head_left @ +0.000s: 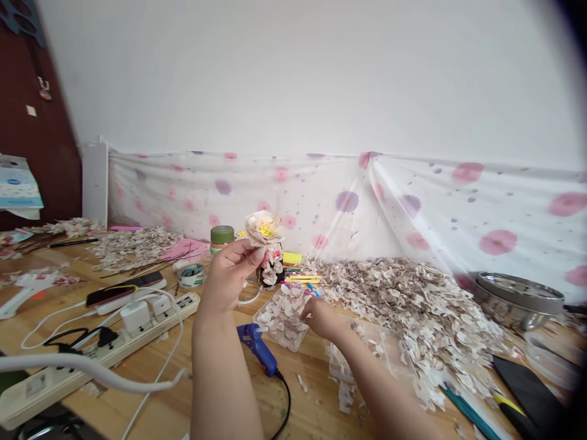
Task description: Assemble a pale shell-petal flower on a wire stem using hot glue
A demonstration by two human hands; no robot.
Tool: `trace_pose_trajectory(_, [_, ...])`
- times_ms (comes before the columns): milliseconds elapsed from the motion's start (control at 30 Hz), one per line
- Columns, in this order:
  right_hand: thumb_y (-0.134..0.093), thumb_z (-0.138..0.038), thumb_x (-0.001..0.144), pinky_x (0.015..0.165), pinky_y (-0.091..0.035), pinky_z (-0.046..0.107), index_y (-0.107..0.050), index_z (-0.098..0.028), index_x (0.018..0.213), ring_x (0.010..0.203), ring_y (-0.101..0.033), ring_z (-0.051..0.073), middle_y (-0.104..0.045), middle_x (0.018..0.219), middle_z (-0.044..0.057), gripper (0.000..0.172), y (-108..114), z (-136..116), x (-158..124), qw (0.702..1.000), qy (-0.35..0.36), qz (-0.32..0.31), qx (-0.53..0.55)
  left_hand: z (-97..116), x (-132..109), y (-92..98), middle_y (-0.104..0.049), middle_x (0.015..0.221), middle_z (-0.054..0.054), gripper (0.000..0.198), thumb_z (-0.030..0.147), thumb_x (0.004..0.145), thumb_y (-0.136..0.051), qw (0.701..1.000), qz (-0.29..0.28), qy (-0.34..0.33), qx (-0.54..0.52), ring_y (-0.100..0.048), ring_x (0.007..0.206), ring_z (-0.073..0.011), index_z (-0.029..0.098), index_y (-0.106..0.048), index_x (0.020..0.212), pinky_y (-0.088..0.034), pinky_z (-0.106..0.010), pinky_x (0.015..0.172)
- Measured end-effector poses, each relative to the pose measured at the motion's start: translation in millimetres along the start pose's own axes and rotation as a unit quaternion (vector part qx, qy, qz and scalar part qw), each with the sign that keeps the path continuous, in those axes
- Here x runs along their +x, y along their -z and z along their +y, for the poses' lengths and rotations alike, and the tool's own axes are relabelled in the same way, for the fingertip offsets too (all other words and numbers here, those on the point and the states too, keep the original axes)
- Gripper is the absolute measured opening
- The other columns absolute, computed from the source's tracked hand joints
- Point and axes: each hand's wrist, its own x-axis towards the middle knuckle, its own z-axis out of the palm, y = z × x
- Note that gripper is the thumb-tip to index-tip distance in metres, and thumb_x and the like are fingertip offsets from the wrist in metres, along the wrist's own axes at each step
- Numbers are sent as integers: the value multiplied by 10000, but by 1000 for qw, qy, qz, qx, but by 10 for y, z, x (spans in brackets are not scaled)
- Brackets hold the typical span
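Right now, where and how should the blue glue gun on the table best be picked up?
Grip the blue glue gun around its handle, probably coming from the near right: the handle slants that way down to the black cord, while the left forearm crowds the other end.

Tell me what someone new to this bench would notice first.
Most likely the pale flower with a yellow centre, raised by the left hand near the middle of the view. Next, the large heap of whitish petal-like pieces spreading across the right side, with the right hand to its left, by a clear tray of similar pieces. The blue glue gun in front of that tray also stands out.
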Motion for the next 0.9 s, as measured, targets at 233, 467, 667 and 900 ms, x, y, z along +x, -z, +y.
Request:
trace_pose_trajectory(233, [-581,-324,944,906,-534,438,-601,-177,1190,1068,-620,223,-608,1240,95,287,22,-42,-79,998,-35,-15,-48,7,-1,-35,-615,616,-13,328,406,612,-870,1000,5,9,19,-543,577,-103,133,-700,679,-468,-209,579])
trace_pose_trajectory(467, [-583,-327,943,903,-535,435,-599,-175,1194,1066,-620,225,-607,1241,97,294,-21,-168,-55,996,-72,-41,-37,-9,-3,-123,-624,617,-20,306,401,637,-858,999,-9,14,32,-548,580,-102,135,-717,695,-467,-212,584])
trace_pose_trajectory(667, [-586,-325,942,870,-550,415,-599,-177,1193,1034,-633,218,-616,1221,88,292,65,-24,-42,994,-81,-58,44,2,7,-186,-626,598,-23,343,418,591,-879,999,-12,23,39,-556,565,-107,130,-708,661,-474,-214,556])
trace_pose_trajectory(900, [-590,-330,937,837,-554,393,-641,-151,1093,964,-650,202,-660,1119,70,242,323,125,-109,976,-65,10,205,35,18,-320,-630,605,-10,367,409,553,-893,998,-17,45,34,-556,538,-95,128,-696,683,-480,-207,527])
